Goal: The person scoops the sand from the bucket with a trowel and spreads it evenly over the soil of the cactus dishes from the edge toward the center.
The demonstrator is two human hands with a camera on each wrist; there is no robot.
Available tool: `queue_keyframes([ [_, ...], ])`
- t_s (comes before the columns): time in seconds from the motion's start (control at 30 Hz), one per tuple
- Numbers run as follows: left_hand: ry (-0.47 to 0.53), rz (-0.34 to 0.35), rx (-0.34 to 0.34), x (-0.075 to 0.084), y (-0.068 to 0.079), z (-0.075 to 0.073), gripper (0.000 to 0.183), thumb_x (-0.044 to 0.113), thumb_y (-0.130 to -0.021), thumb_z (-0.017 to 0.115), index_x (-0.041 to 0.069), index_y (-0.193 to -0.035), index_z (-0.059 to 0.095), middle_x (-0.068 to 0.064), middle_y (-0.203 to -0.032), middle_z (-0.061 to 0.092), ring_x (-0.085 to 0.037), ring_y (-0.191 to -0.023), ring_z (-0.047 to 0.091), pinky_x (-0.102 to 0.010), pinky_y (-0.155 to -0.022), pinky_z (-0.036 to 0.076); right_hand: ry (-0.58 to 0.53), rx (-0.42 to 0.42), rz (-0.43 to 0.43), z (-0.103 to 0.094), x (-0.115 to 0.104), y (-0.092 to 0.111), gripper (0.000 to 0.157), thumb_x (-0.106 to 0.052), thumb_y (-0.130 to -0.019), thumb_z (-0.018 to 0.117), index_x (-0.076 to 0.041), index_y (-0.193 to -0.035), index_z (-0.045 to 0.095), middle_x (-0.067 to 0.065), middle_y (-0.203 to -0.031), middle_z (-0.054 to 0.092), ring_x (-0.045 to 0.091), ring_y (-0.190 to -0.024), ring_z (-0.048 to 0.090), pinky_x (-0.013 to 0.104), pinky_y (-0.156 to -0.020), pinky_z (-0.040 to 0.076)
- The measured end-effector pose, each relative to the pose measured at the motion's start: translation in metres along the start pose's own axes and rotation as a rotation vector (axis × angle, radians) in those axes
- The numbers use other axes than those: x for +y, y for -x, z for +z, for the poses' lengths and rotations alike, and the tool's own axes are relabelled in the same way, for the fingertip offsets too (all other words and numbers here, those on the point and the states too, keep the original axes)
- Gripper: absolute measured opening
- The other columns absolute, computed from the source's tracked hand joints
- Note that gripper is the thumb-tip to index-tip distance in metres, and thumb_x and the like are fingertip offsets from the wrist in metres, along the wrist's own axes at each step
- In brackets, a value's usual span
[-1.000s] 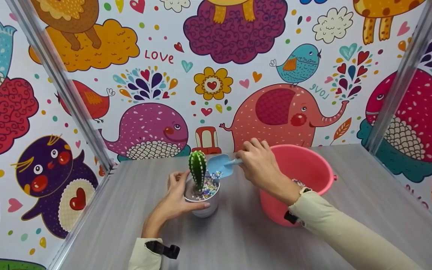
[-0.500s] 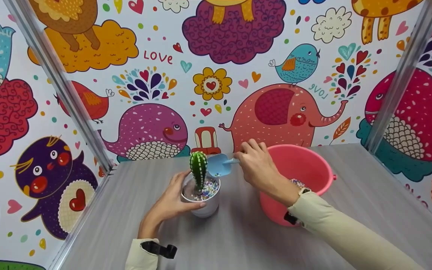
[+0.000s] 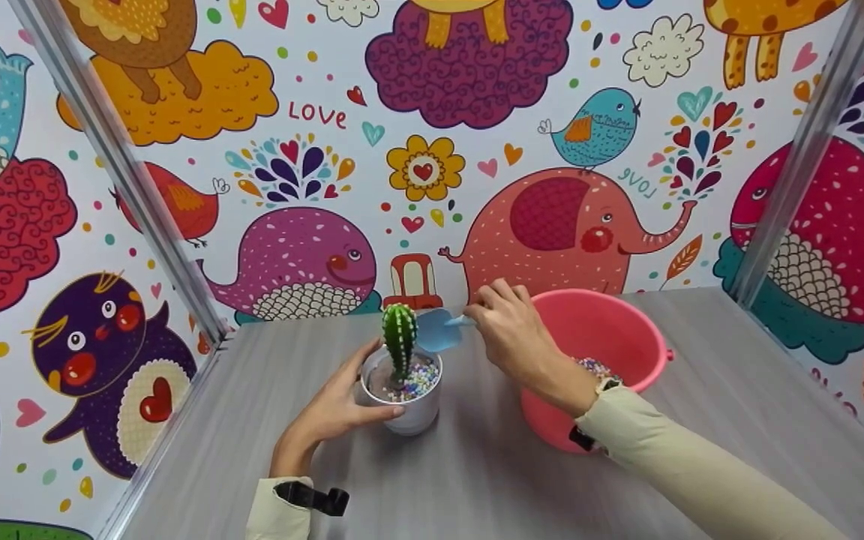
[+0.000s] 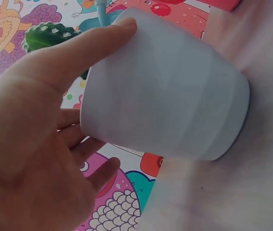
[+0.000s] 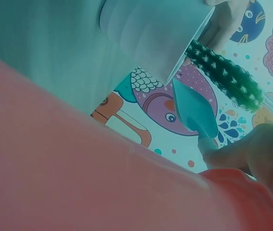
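A white flower pot (image 3: pixel 415 416) stands on the table, with a green cactus (image 3: pixel 400 341) upright in it and small colourful beads (image 3: pixel 418 381) around its base, mostly on the right side. My left hand (image 3: pixel 334 401) holds the pot from the left, thumb along the near side by the rim and fingers behind. In the left wrist view that thumb (image 4: pixel 103 41) lies against the pot wall. My right hand (image 3: pixel 511 326) grips a light blue toy shovel (image 3: pixel 439 330) by its handle. Its blade is tilted beside the cactus, above the pot's right rim, and no beads show on it.
A pink bucket (image 3: pixel 638 330) stands right of the pot, partly under my right forearm, with more beads (image 3: pixel 593 367) inside. A patterned wall (image 3: pixel 424 90) with metal posts borders the grey table (image 3: pixel 477 480) behind and at both sides.
The beads on the shovel's blade have slid off, and more lie in the pot. My left hand has shifted slightly left, its fingers lying further behind the pot. The shovel stays near the rim.
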State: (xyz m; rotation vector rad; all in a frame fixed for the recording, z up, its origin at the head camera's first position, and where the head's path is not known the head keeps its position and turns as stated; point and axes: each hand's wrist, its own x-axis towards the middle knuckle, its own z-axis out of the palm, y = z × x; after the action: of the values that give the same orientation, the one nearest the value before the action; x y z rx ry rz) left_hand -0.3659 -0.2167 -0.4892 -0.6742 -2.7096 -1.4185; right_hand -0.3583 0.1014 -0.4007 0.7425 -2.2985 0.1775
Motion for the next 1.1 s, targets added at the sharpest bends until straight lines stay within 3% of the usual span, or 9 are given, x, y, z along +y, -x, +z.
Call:
queue_keyframes([
  [0.37, -0.014, -0.034, -0.006, 0.005, 0.0, -0.002, 0.119, 0.047, -0.076, 0.097, 0.023, -0.171, 0.031, -0.013, -0.175, 0.036, -0.043, -0.159, 0.039, -0.074, -0.126, 0.031, 0.039, 0.058, -0.013, -0.006, 0.008, 0.007, 0.027, 0.001, -0.089, 0.082, -0.011, -0.113, 0.085, 0.008, -0.098, 0.07, 0.026, -0.097, 0.057, 0.04, -0.078, 0.044],
  [0.63, -0.023, -0.05, 0.035, 0.01, 0.0, -0.003, 0.116, 0.052, -0.079, 0.094, 0.019, -0.171, 0.032, -0.012, -0.175, 0.036, -0.042, -0.162, 0.034, -0.075, -0.127, 0.028, -0.009, 0.026, 0.055, -0.019, 0.023, 0.015, 0.021, -0.001, -0.089, 0.08, -0.009, -0.109, 0.083, 0.008, -0.099, 0.069, 0.026, -0.094, 0.055, 0.039, -0.076, 0.042],
  [0.77, -0.027, -0.083, 0.091, 0.016, 0.001, -0.005, 0.104, 0.055, -0.087, 0.087, 0.023, -0.17, 0.034, -0.011, -0.175, 0.037, -0.041, -0.163, 0.031, -0.078, -0.127, 0.023, -0.033, 0.005, 0.091, -0.027, 0.031, 0.024, 0.021, -0.006, -0.09, 0.082, -0.01, -0.11, 0.081, 0.006, -0.101, 0.069, 0.024, -0.093, 0.054, 0.036, -0.077, 0.04],
  [0.9, 0.009, -0.071, 0.18, 0.023, -0.001, -0.006, 0.083, 0.052, -0.098, 0.077, 0.022, -0.167, 0.041, -0.009, -0.169, 0.047, -0.036, -0.159, 0.04, -0.071, -0.13, 0.026, -0.06, -0.044, 0.15, -0.039, 0.039, 0.034, 0.025, -0.007, -0.09, 0.082, -0.011, -0.115, 0.079, 0.005, -0.102, 0.068, 0.025, -0.096, 0.054, 0.037, -0.079, 0.04],
  [1.1, 0.092, 0.032, 0.39, 0.04, -0.006, -0.003, 0.053, 0.039, -0.108, 0.068, 0.015, -0.154, 0.056, -0.009, -0.152, 0.064, -0.031, -0.143, 0.058, -0.058, -0.127, 0.04, -0.105, -0.067, 0.232, -0.056, 0.054, 0.053, 0.032, -0.01, -0.088, 0.086, -0.015, -0.119, 0.079, 0.004, -0.108, 0.069, 0.024, -0.102, 0.055, 0.041, -0.085, 0.044],
])
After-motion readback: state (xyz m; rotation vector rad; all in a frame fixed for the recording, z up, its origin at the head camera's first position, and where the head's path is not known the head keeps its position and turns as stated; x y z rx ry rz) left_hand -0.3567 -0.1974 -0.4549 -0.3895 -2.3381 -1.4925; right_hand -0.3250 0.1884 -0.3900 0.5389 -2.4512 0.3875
